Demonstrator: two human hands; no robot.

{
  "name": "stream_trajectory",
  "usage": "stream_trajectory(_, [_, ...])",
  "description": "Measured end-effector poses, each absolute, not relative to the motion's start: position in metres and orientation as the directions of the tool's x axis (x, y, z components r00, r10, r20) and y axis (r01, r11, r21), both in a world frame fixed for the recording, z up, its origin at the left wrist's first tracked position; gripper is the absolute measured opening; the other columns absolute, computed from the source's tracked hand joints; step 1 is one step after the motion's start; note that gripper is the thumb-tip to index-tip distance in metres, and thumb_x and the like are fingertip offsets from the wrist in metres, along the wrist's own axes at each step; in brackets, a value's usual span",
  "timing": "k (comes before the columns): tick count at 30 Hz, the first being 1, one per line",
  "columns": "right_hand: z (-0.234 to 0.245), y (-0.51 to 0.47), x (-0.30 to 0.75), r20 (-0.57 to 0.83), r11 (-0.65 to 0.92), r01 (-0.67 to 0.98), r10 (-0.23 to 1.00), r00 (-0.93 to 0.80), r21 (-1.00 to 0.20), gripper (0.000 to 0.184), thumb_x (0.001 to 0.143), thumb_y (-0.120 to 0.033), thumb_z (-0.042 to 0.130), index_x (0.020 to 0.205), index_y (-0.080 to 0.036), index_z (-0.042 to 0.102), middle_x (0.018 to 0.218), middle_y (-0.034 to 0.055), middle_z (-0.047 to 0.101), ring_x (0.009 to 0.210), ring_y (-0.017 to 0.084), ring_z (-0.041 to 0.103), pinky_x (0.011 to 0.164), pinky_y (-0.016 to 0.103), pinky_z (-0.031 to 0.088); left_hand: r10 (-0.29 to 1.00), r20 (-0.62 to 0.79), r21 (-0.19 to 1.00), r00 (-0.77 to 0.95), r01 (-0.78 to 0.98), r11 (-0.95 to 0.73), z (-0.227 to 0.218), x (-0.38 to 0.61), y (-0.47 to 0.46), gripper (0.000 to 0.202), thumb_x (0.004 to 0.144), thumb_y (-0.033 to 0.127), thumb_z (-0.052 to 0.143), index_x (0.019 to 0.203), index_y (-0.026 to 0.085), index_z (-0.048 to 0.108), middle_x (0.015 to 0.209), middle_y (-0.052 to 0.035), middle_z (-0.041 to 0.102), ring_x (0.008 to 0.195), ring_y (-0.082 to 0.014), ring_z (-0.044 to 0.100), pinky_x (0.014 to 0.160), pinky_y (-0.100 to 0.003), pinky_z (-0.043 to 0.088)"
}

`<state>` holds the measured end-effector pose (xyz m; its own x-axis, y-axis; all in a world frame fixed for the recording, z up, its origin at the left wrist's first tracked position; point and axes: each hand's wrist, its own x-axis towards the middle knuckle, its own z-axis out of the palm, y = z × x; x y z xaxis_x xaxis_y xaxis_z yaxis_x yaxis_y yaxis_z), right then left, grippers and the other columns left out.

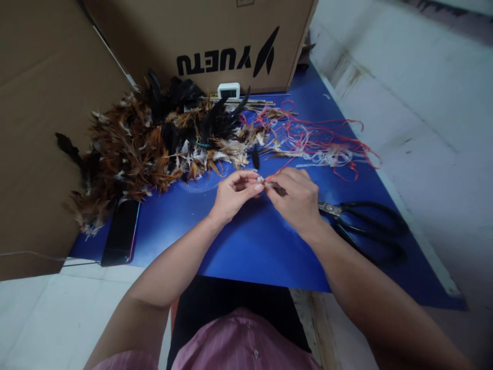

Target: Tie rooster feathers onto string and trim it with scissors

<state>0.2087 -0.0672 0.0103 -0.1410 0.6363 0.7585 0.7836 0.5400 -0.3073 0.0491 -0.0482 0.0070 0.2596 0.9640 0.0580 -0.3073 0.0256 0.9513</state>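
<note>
My left hand pinches the whitish, fluffy end of a small feather between thumb and fingertips. Fingertips of my right hand meet it there, closed on the feather's brownish part, which is mostly hidden by the fingers. A thin strand of red string shows just above the right hand; whether it is wound round the feather I cannot tell. Beyond the hands lies a large heap of brown, black and white feathers. Black-handled scissors rest beside my right wrist, their blades partly covered by it.
Tangled red and clear plastic strings lie at the right back of the blue table. Thin sticks and a small white digital clock are before a cardboard box. A phone sits at the left edge.
</note>
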Motion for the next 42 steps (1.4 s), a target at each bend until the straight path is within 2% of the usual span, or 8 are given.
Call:
stream_trajectory(2, [0.009, -0.067, 0.208, 0.747, 0.541, 0.774, 0.65, -0.139, -0.327, 0.011, 0.088, -0.018, 0.062, 0.077, -0.021, 0.064, 0.078, 0.0019, 0.069, 0.079, 0.019, 0.065, 0.074, 0.034, 0.043, 0.964, 0.08, 0.957, 0.252, -0.29, -0.004, 0.005, 0.05, -0.048, 0.041, 0.06, 0.036, 0.088, 0.09, 0.017, 0.068, 0.082, -0.0007, 0.071, 0.07, -0.0095, 0.066, 0.067, -0.023, 0.057])
stream_trajectory(13, [0.012, -0.069, 0.204, 0.737, 0.547, 0.745, 0.666, -0.112, -0.381, 0.012, 0.087, -0.017, 0.063, 0.076, -0.021, 0.065, 0.076, 0.0014, 0.07, 0.074, 0.017, 0.066, 0.071, 0.032, 0.045, 0.978, 0.09, 0.978, 0.19, -0.204, -0.051, 0.005, 0.05, -0.048, 0.032, 0.068, 0.042, 0.082, 0.08, 0.015, 0.07, 0.065, 0.0014, 0.067, 0.055, -0.0074, 0.063, 0.058, -0.021, 0.054])
stream_trajectory(21, [0.012, -0.071, 0.202, 0.664, 0.542, 0.657, 0.743, -0.082, -0.525, 0.009, 0.085, -0.018, 0.063, 0.077, -0.02, 0.067, 0.075, 0.0026, 0.068, 0.068, 0.015, 0.062, 0.063, 0.029, 0.046, 0.978, 0.137, 0.984, 0.16, -0.132, -0.117, 0.002, 0.05, -0.047, 0.031, 0.07, 0.042, 0.081, 0.078, 0.015, 0.07, 0.065, 0.0012, 0.066, 0.055, -0.0073, 0.061, 0.055, -0.02, 0.052])
stream_trajectory(25, [0.014, -0.072, 0.201, 0.545, 0.472, 0.565, 0.837, -0.046, -0.677, 0.007, 0.081, -0.017, 0.063, 0.078, -0.02, 0.068, 0.075, 0.0018, 0.067, 0.065, 0.014, 0.06, 0.061, 0.028, 0.046, 0.966, 0.217, 0.976, 0.143, -0.051, -0.212, -0.001, 0.048, -0.045, 0.026, 0.074, 0.04, 0.077, 0.078, 0.015, 0.069, 0.069, 0.0005, 0.064, 0.057, -0.0072, 0.059, 0.056, -0.021, 0.05])
stream_trajectory(29, [0.016, -0.072, 0.199, 0.322, 0.302, 0.349, 0.947, -0.002, -0.887, 0.006, 0.078, -0.024, 0.065, 0.079, -0.02, 0.069, 0.074, 0.0009, 0.068, 0.064, 0.013, 0.059, 0.062, 0.028, 0.047, 0.937, 0.328, 0.938, 0.123, 0.074, -0.338, -0.002, 0.046, -0.045, 0.019, 0.078, 0.035, 0.073, 0.078, 0.016, 0.07, 0.071, -0.0001, 0.064, 0.061, -0.0082, 0.058, 0.058, -0.021, 0.048])
stream_trajectory(34, [0.015, -0.069, 0.199, 0.191, 0.179, 0.211, 0.981, 0.038, -0.961, 0.024, 0.084, -0.037, 0.061, 0.068, -0.02, 0.065, 0.06, -0.0019, 0.059, 0.056, 0.011, 0.051, 0.056, 0.026, 0.042, 0.885, 0.441, 0.86, 0.149, 0.212, -0.464, 0.004, 0.046, -0.047, 0.012, 0.08, 0.028, 0.069, 0.075, 0.017, 0.071, 0.071, -0.001, 0.066, 0.065, -0.0094, 0.057, 0.061, -0.022, 0.045])
stream_trajectory(38, [0.015, -0.067, 0.199, 0.143, 0.138, 0.088, 0.988, 0.056, -0.986, 0.021, 0.08, -0.038, 0.068, 0.069, -0.02, 0.067, 0.061, -0.0015, 0.061, 0.057, 0.011, 0.053, 0.057, 0.027, 0.044, 0.907, 0.396, 0.896, 0.141, 0.156, -0.415, 0.004, 0.046, -0.047, 0.014, 0.08, 0.031, 0.071, 0.076, 0.018, 0.07, 0.076, -0.0009, 0.066, 0.06, -0.0073, 0.057, 0.055, -0.02, 0.046])
stream_trajectory(42, [0.016, -0.066, 0.197, 0.066, 0.068, -0.019, 0.994, 0.092, -0.997, 0.022, 0.073, -0.04, 0.077, 0.074, -0.02, 0.068, 0.063, -0.0009, 0.063, 0.058, 0.011, 0.056, 0.056, 0.026, 0.046, 0.958, 0.241, 0.97, 0.155, 0.006, -0.245, 0.003, 0.047, -0.048, 0.024, 0.077, 0.039, 0.073, 0.079, 0.017, 0.066, 0.087, -0.0015, 0.068, 0.048, -0.0042, 0.056, 0.045, -0.018, 0.045])
